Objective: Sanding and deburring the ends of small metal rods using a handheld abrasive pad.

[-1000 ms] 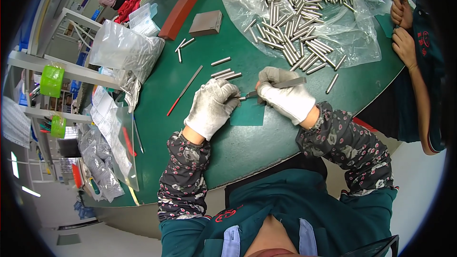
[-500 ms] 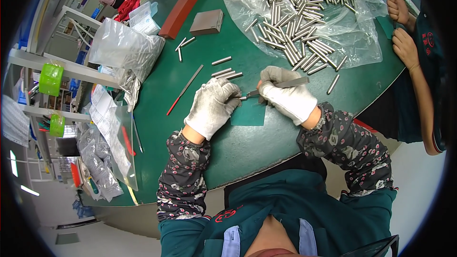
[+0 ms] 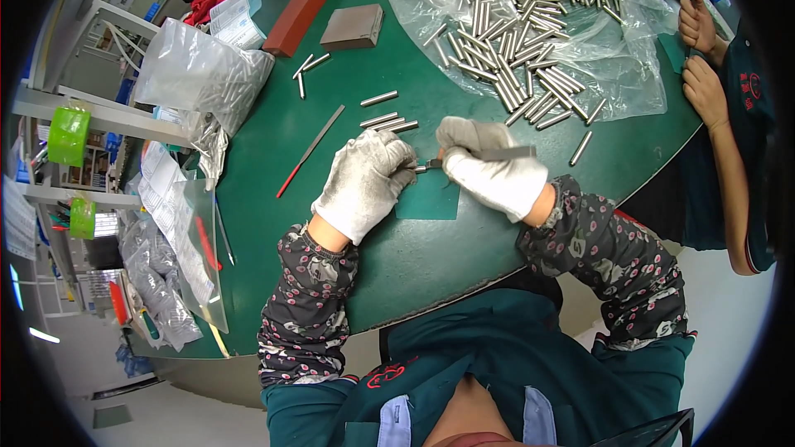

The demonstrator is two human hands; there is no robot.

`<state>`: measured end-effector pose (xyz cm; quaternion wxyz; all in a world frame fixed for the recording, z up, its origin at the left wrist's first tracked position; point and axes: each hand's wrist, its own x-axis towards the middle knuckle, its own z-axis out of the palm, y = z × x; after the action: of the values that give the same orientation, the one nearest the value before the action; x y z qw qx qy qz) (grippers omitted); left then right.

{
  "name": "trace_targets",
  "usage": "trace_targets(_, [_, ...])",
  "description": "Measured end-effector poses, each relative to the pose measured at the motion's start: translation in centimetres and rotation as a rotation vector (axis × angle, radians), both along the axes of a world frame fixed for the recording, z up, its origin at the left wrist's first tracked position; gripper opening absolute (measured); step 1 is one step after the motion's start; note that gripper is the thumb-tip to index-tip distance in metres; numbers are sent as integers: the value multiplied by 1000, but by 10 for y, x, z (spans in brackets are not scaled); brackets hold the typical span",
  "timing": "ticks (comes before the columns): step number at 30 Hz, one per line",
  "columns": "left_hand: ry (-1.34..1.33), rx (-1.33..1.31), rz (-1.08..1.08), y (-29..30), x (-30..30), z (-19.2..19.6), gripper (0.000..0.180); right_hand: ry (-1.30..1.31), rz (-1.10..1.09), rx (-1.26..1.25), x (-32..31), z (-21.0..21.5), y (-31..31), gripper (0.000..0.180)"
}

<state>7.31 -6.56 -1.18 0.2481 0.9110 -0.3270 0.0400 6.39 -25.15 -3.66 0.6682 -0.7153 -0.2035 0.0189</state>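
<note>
Both my hands wear whitish work gloves and meet at the near middle of the green table. My left hand [image 3: 364,178] is closed round a short metal pin [image 3: 421,169], whose end pokes out past the fingertips. My right hand [image 3: 493,161] grips a flat grey bar, file-like in shape [image 3: 509,152]; its left end touches or nearly touches the pin's end. Under them lies a small green square sheet [image 3: 426,203]. Just beyond my left hand, several loose pins [image 3: 389,122] rest side by side. A thin red-handled file [image 3: 310,151] lies left of that hand.
A clear plastic bag [image 3: 646,74] heaped with metal pins covers the far right. A brownish block [image 3: 352,26] and a long red bar [image 3: 310,0] lie farther back. Filled bags [image 3: 203,74] and papers [image 3: 170,215] line the left. Another person's hands [image 3: 704,87] are at the right edge.
My right hand and the grey bar have shifted a little left, and the bar now sits flatter. My left hand keeps its hold on the pin. The whole view has moved slightly.
</note>
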Motion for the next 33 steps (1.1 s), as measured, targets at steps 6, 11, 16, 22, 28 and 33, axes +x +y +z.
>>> trace_targets(6, [11, 2, -25, -1, 1, 0, 20, -68, 11, -153, 9, 7, -5, 5])
trace_targets(11, [-18, 0, -43, -1, 1, -1, 21, -98, 29, -201, 4, 10, -2, 8])
trace_targets(16, [-27, 43, -38, -1, 3, 3, 18, -64, 35, -177, 9, 5, -4, 9])
trace_targets(22, [-157, 8, -48, 1, 0, -5, 25, -111, -69, -224, 0, -7, -3, 8])
trace_targets(28, [-186, -26, -77, 4, 0, -8, 29, -122, -129, -145, -1, -5, -2, 5])
trace_targets(33, [-180, -11, -70, 3, 2, -9, 27, -77, -124, -74, 0, -9, -2, 6])
